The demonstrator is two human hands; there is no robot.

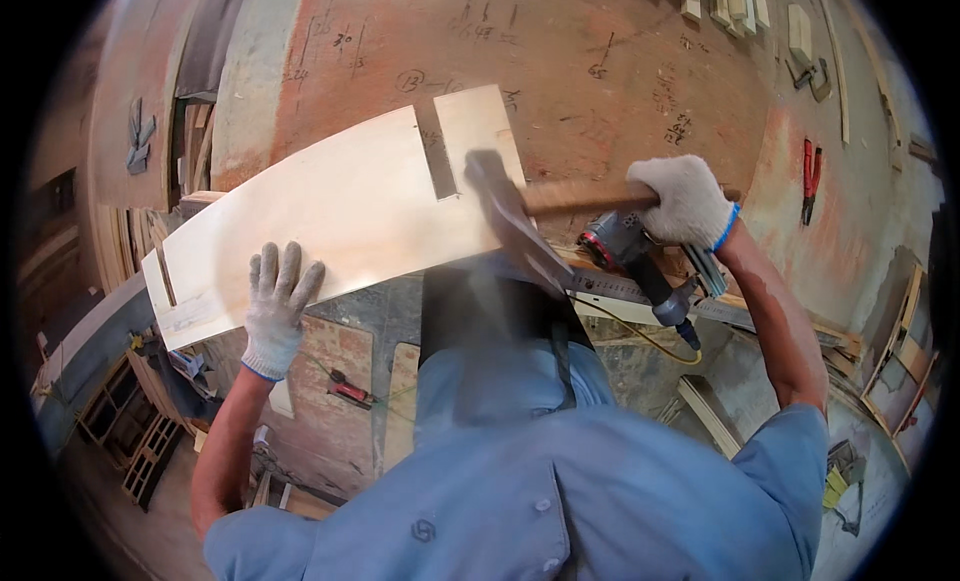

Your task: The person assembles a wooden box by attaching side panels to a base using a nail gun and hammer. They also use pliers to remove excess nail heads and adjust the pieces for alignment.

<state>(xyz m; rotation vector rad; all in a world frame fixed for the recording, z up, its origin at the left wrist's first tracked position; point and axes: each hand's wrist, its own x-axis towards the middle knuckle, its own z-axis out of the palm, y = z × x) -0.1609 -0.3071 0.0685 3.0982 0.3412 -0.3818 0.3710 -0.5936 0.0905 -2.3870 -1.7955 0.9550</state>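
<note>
Head view: left hand (277, 316), fingers spread open, lies over the near edge of the slotted plywood panel (340, 201), long axis climbing rightward above the counter (600, 116). The right hand (685, 198), nearer its right end, has fingers wrapped round a wooden-handled hammer (588, 198)

from over here i have the left hand (277, 311) pale-gloved, back toward me, its fingers straight and slightly parted, pointing forward above the steep left forearm (232, 431). i have the right hand (685, 203), gloved too, farther forward, curled into a fist, the right forearm (775, 311) slanting inward from a bent elbow (803, 393).
</note>
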